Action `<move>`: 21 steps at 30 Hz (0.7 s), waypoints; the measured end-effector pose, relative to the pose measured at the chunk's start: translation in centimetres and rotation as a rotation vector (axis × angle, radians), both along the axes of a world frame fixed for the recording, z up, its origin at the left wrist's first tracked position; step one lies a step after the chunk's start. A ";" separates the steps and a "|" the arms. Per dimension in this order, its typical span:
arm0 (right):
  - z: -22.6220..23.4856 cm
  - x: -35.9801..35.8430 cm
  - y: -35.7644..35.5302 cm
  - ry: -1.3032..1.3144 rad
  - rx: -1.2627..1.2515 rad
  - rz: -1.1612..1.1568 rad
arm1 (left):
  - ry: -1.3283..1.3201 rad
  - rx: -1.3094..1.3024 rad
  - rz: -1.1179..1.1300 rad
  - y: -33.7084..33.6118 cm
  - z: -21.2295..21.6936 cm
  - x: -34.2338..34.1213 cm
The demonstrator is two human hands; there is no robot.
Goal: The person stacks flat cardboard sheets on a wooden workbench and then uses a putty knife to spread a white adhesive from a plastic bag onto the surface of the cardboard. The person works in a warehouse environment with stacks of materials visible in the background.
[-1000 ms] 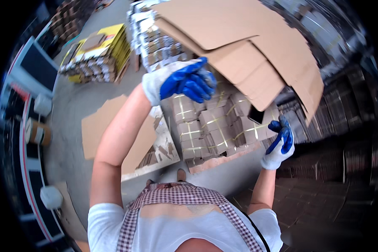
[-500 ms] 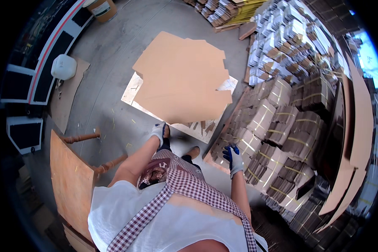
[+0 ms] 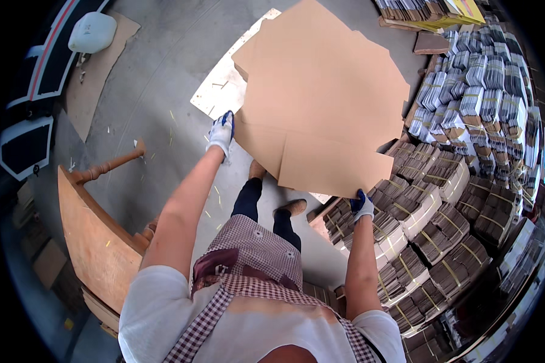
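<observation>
A large brown cardboard sheet (image 3: 327, 91) with notched, uneven edges spreads out in front of me. It is raised toward me over a pale wooden board (image 3: 218, 88) on the floor, which shows along its left side. My left hand (image 3: 221, 132), in a white and blue work glove, is closed on the sheet's near left edge. At the near right corner my right hand (image 3: 362, 207), gloved the same way, grips the cardboard with the fingers at its edge. Creases cross the near part of the sheet.
Strapped bundles of brown cardboard (image 3: 427, 212) are stacked at my right, with white-faced bundles (image 3: 478, 78) beyond. At my left lies a tipped wooden table (image 3: 97, 224) with turned legs. A white plastic jug (image 3: 92, 32) stands at the far left beside a flat cardboard piece (image 3: 100, 72).
My right hand has moved from beside the stacks to the sheet's near right corner and taken hold. My left hand now grips its edge. The sheet has come up nearer, and my view has shifted.
</observation>
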State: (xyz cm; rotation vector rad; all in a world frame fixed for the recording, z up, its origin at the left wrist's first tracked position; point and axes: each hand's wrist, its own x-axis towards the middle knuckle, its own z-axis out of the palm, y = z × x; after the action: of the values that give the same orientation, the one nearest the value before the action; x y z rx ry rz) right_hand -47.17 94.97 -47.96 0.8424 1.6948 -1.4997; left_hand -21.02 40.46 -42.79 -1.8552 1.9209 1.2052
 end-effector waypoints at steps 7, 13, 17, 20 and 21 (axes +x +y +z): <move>4.4 13.9 -12.0 -0.096 -0.208 -0.231 | 0.248 0.196 0.067 -5.4 -6.3 3.4; 10.4 18.1 -20.7 -0.022 -0.240 -0.175 | 0.415 0.193 -0.020 -4.9 0.3 -2.6; 13.0 15.8 -21.9 0.040 -0.337 -0.021 | 0.691 0.467 0.203 -6.7 4.3 -1.4; 12.9 13.3 -18.7 0.090 -0.467 -0.168 | 0.831 0.564 0.299 -1.2 6.7 1.2; 12.7 12.9 -18.2 0.133 -0.615 -0.361 | 0.929 0.705 0.362 1.9 7.0 2.3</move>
State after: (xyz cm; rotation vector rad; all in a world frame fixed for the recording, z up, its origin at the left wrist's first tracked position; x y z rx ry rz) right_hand -34.31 76.74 -35.24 0.7377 1.0815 -2.2038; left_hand -18.67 42.32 -35.75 -1.3502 1.1029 2.7539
